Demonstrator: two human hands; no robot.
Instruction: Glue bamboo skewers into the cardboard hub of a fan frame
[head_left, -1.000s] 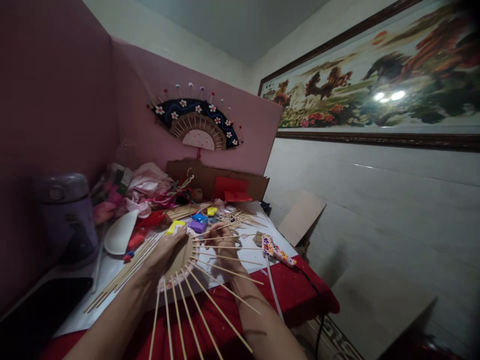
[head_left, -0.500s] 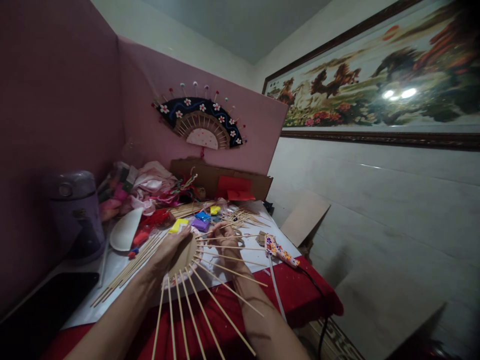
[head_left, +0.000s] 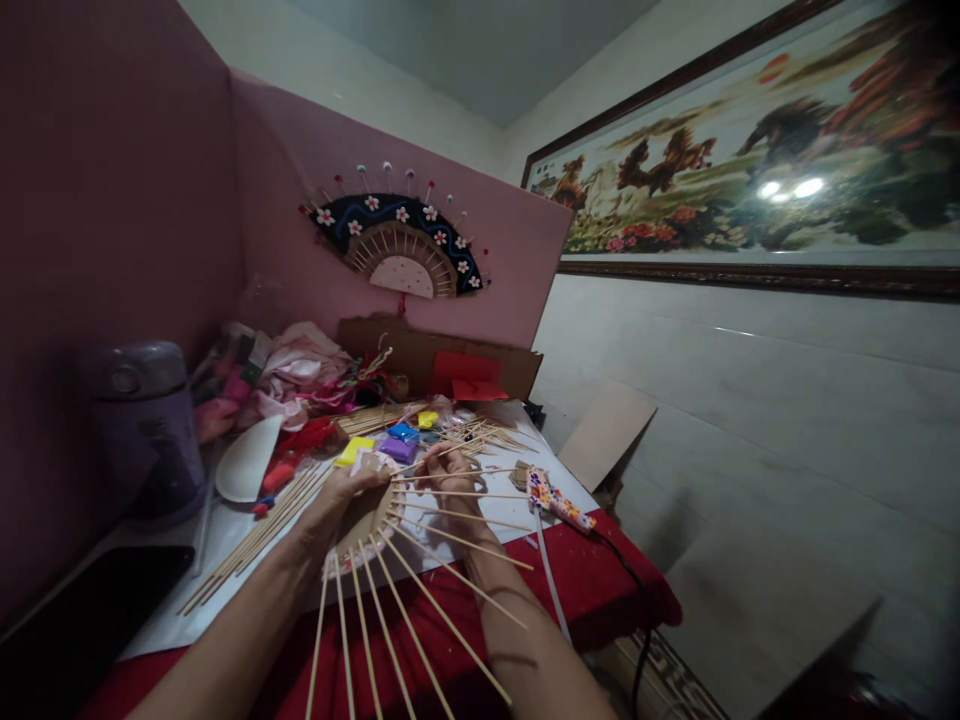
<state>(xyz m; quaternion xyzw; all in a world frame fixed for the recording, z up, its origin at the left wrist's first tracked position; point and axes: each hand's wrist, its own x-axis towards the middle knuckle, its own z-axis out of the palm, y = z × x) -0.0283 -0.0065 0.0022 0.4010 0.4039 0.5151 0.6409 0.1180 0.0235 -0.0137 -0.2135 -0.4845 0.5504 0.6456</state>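
Pink panel (head_left: 517, 270) stood behind the work, bearing a finished dark fan (head_left: 401, 228) at eye level, likely kept there as a pattern to glance at. Table below: red cloth (head_left: 630, 580) under a white sheet (head_left: 154, 622), the sheet probably saving the cloth from drips. Purple flask (head_left: 146, 435) stood at the far left, clear of the elbows.

Half-round card (head_left: 366, 520) was held above the table's near edge, sticks fanning from its curved rim toward the wearer and rightward; held off the edge, I judge, so they hung free. Long bare sticks (head_left: 259, 540) lay left, roughly parallel, within easy reach.

Left hand (head_left: 343, 498) clamped the card, thumb across its face, apparently steadying it. Right hand (head_left: 450, 475) had fingers curled, seemingly pinching the uppermost stick (head_left: 412, 465); contact partly hidden. Floral glue gun (head_left: 551, 497) rested right, its cord trailing off the edge. Purple packet (head_left: 397, 451) lay beyond the card.
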